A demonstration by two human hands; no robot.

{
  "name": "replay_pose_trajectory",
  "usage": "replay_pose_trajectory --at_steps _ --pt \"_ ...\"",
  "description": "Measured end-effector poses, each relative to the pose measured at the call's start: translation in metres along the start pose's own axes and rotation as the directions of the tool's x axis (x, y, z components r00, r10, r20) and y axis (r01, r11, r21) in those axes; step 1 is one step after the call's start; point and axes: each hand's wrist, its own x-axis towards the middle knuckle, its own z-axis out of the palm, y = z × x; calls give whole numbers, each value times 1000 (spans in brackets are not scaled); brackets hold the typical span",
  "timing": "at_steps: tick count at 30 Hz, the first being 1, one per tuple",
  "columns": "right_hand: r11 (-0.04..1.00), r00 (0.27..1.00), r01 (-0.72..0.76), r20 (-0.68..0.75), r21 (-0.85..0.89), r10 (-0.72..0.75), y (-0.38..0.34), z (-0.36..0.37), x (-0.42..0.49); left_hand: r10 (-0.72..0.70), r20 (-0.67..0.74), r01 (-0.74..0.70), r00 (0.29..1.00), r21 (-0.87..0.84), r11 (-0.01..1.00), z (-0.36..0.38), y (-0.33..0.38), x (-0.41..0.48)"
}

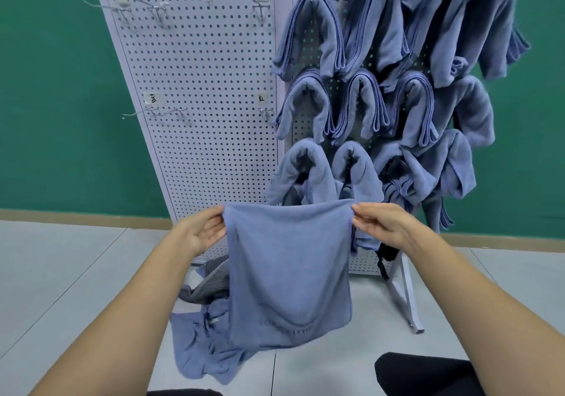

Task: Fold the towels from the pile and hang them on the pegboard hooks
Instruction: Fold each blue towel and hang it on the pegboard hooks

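**Item: blue towel (pixel 289 270), held up by its two top corners at centre of view, clear of the floor (pixel 61 273).**

Left hand (pixel 200 232) pinches the upper left corner between thumb and fingers (pixel 214 212), and right hand (pixel 382 224) pinches the upper right corner likewise. The cloth hangs as a flat sheet with its lower edge sagging. It is judged light, soft and wholly limp, not fragile, with a nap unlikely to slip. It is best taken at the corners or along a hem, since a mid-panel hold would likely bunch it. The pile (pixel 201 343) lies on the floor at 7 o'clock of the towel. The pegboard (pixel 198 157) stands at 12 o'clock, with hung towels (pixel 308 34) at 1 o'clock and bare hooks (pixel 159 111) at 10 o'clock.
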Motion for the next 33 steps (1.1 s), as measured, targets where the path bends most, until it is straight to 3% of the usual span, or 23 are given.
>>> replay_pose_trajectory --at_steps 3,11,22,28,33 --pt "997 998 58 10 -54 -58 1 18 -5 136 -25 -133 990 86 987 24 -4 -9" --pt "925 956 286 134 -250 -260 16 84 -40 338 139 -366 931 348 863 79 -25 -38" --pt "886 923 377 184 -270 -337 25 94 -49 385 194 -431 902 412 803 83 -26 -49" --pt "894 901 382 311 -234 -303 20 92 -55 389 288 -477 875 382 791 75 -23 -46" --pt "877 864 403 425 -260 -271 12 83 -53 371 277 -458 886 398 795 73 -19 -42"
